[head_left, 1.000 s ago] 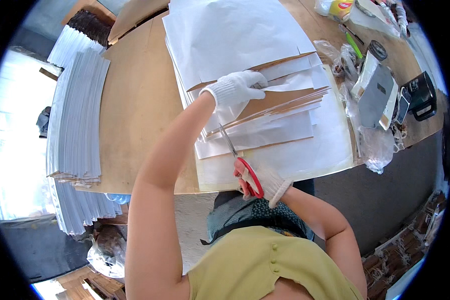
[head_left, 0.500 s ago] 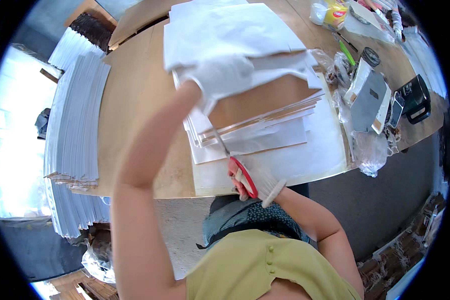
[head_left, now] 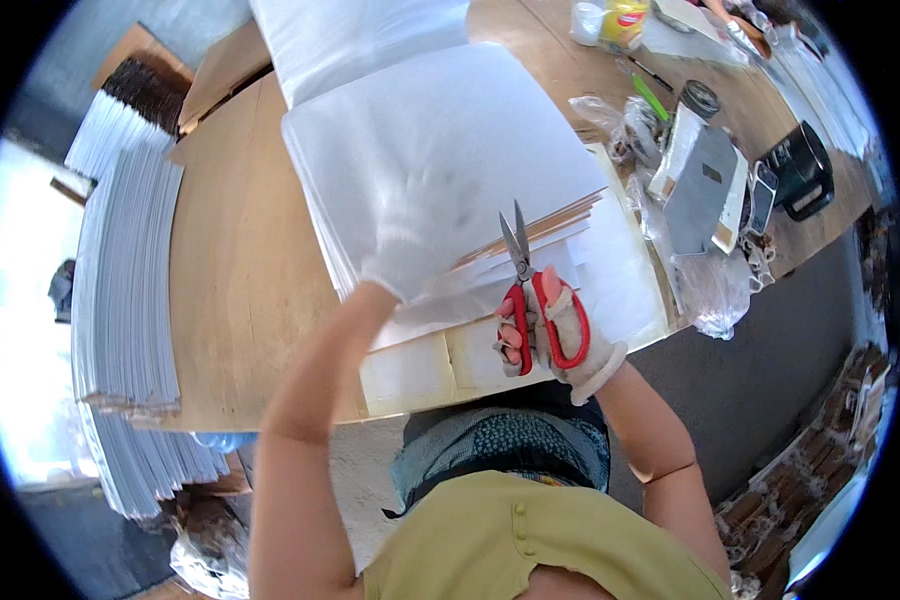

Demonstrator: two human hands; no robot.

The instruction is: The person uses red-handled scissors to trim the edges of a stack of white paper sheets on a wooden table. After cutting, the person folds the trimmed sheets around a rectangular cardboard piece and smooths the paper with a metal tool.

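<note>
- White paper pile [head_left: 510, 120]: on the table [head_left: 240, 250] in front of me, brown edges [head_left: 535, 232] showing along its near right side.
- My left hand [head_left: 410, 215]: gloved, over the pile's near left part, fingers look spread; blurred, nothing seen gripped, can't tell if it presses.
- My right hand [head_left: 575, 345]: gloved, curled round the red handles of the scissors [head_left: 522, 262]; blades slightly apart, pointing away from me, near the pile's right side.
- Handling, my guess: sheets light, bendy, a bit slippery under gloves, easy to crease; take by an edge or corner. Scissors stiff; hold by handles.
- Versus half a second ago: broad brown face now covered by white; scissors turned, both loops showing; left hand now flatter, nearer me. View shifted too.
- Outward: another white sheet [head_left: 360, 45] beyond the pile; tall paper stack [head_left: 130, 290] at left; grey flat piece [head_left: 705, 190] and black mug [head_left: 798, 170] at right.
</note>
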